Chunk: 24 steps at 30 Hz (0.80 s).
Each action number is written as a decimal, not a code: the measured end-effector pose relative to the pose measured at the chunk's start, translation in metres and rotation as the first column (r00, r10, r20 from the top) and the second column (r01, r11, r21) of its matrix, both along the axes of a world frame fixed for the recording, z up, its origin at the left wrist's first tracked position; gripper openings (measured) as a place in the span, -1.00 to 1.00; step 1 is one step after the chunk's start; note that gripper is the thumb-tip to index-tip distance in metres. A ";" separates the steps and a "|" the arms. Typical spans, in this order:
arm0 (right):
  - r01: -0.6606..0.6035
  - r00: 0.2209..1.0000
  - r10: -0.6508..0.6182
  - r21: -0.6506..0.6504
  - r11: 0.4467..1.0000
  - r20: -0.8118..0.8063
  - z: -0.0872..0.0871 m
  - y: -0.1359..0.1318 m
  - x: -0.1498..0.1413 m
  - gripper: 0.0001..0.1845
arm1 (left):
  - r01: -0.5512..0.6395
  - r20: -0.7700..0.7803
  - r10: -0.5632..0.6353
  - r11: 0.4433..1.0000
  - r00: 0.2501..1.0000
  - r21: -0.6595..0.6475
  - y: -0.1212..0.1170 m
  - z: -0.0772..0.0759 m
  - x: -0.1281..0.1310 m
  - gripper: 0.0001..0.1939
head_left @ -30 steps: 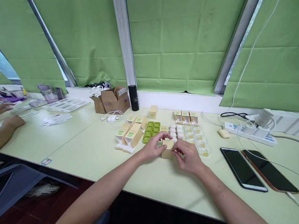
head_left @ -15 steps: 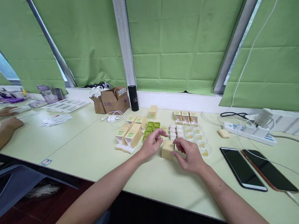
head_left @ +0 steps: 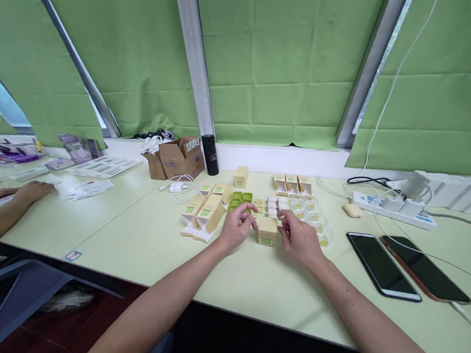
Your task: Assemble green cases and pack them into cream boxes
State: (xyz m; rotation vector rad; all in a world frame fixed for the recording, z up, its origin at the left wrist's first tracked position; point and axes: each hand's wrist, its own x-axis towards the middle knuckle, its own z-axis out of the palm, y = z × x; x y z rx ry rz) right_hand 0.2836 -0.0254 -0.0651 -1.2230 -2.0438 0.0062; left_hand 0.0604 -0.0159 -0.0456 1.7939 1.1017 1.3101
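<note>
A small closed tan cardboard box (head_left: 267,226) stands on the table between my hands, its green-windowed face towards me. My left hand (head_left: 237,225) is just left of the box, thumb and fingers curved and apart, holding nothing. On the box's other side, my right hand (head_left: 299,236) has its fingers bent and parted close to the right edge; whether a fingertip touches it I cannot tell. Behind the hands are green square cups (head_left: 242,199), small yellow pieces (head_left: 258,204), pink-white blocks (head_left: 273,206) and clear domed covers with yellow centres (head_left: 316,226).
Open tan boxes (head_left: 208,212) with green windows lie left of my hands; several more (head_left: 292,185) stand behind. Two phones (head_left: 383,264), a power strip (head_left: 394,209) and loose cables lie right. A brown carton (head_left: 182,158) and black bottle (head_left: 210,154) stand behind. A co-worker's hands (head_left: 34,190) are left.
The box has turned so its green-windowed face points towards me, and sits slightly further right. My right hand has drawn back a little from it. The co-worker's hands have moved.
</note>
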 end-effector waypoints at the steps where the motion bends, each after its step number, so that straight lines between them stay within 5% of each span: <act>1: 0.031 0.999 -0.031 -0.020 0.999 0.011 0.000 0.000 0.000 -0.66 | -0.017 0.007 0.017 1.000 1.000 0.011 0.000 0.000 0.000 -0.83; 7: 0.152 0.987 -0.147 -0.085 0.985 0.063 0.003 -0.002 0.000 -0.65 | -0.116 -0.047 0.125 0.981 0.991 0.153 0.000 0.003 -0.002 -0.89; 12: 0.171 0.983 -0.162 -0.107 0.979 0.087 0.005 -0.004 -0.002 -0.65 | -0.012 -0.354 0.131 0.948 0.926 0.319 -0.006 0.013 -0.001 -0.69; 18: 0.173 0.984 -0.167 -0.088 0.981 0.063 0.007 -0.007 -0.005 -0.62 | 0.232 -0.648 -0.035 0.947 0.761 0.221 -0.016 0.030 0.009 -0.36; 24: 0.177 0.983 -0.173 -0.066 0.982 0.065 0.007 -0.007 -0.004 -0.60 | 0.313 -0.751 -0.090 0.936 0.654 0.161 -0.011 0.043 0.016 -0.41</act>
